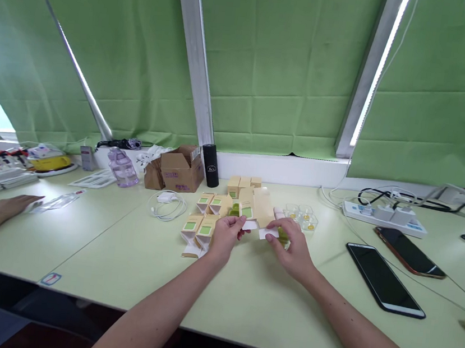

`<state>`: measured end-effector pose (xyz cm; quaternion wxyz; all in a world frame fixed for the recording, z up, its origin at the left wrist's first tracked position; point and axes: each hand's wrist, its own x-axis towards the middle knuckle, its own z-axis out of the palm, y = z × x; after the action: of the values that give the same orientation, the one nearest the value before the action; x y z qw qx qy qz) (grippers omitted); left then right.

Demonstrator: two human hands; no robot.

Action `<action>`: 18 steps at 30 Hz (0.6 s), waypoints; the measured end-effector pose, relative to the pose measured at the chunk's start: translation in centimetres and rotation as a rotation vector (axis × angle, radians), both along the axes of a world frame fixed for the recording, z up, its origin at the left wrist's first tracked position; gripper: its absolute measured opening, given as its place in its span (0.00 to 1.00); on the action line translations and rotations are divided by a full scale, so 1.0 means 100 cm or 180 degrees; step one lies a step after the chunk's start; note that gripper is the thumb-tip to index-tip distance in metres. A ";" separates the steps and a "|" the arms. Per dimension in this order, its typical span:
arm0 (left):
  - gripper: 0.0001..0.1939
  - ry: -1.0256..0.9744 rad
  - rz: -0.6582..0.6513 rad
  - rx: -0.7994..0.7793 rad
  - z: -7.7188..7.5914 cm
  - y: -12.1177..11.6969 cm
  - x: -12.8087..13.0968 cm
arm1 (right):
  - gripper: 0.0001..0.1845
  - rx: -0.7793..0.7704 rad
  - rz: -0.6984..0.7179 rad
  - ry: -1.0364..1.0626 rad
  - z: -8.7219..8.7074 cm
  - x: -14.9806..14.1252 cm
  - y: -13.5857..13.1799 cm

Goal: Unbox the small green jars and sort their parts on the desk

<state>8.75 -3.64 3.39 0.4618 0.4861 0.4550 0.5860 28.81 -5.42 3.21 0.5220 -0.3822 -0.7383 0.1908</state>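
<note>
Bright light around the green blinds (280,61)

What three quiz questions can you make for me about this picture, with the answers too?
1. What do the fingers of the wearer's left hand hold?
2. True or false: the purple bottle is between the brown box and the black flask.
3. Fill in the gap: the power strip is nearer the wearer's ____ hand.

Key: 1. A small carton. 2. False: the bottle is to the left of both. 3. right.
</note>
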 end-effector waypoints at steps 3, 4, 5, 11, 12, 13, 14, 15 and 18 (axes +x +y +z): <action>0.23 -0.0131 0.0005 0.0055 0.000 0.001 0.001 | 0.12 -0.0470 0.0093 0.0409 0.001 -0.002 0.001; 0.23 -0.0177 -0.0026 0.0092 0.000 0.000 0.002 | 0.13 -0.0601 0.0105 0.0552 0.001 -0.003 0.002; 0.23 -0.0226 -0.0070 0.0140 0.000 0.000 0.002 | 0.15 -0.0701 0.0121 0.0686 0.000 -0.004 0.004; 0.24 -0.0334 -0.0256 0.0384 0.004 -0.005 0.006 | 0.22 -0.1070 0.0032 0.1426 0.004 0.002 0.028; 0.24 -0.0314 -0.0252 0.0397 0.004 -0.006 0.006 | 0.22 -0.1031 -0.0060 0.1509 0.006 0.005 0.037; 0.24 -0.0288 -0.0250 0.0405 0.004 -0.006 0.006 | 0.22 -0.0962 -0.0139 0.1589 0.008 0.010 0.047; 0.23 -0.0256 -0.0251 0.0409 0.004 -0.006 0.006 | 0.22 -0.0901 -0.0220 0.1622 0.010 0.015 0.058; 0.23 -0.0219 -0.0254 0.0416 0.004 -0.006 0.006 | 0.22 -0.0849 -0.0345 0.1601 0.012 0.021 0.071; 0.23 -0.0092 -0.0273 0.0453 0.003 -0.006 0.007 | 0.21 -0.0708 -0.0872 0.1174 0.014 0.045 0.113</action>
<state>9.47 -4.27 3.72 0.4572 0.5282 0.3843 0.6035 33.36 5.92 4.64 0.6235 -0.4925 -0.5464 0.2649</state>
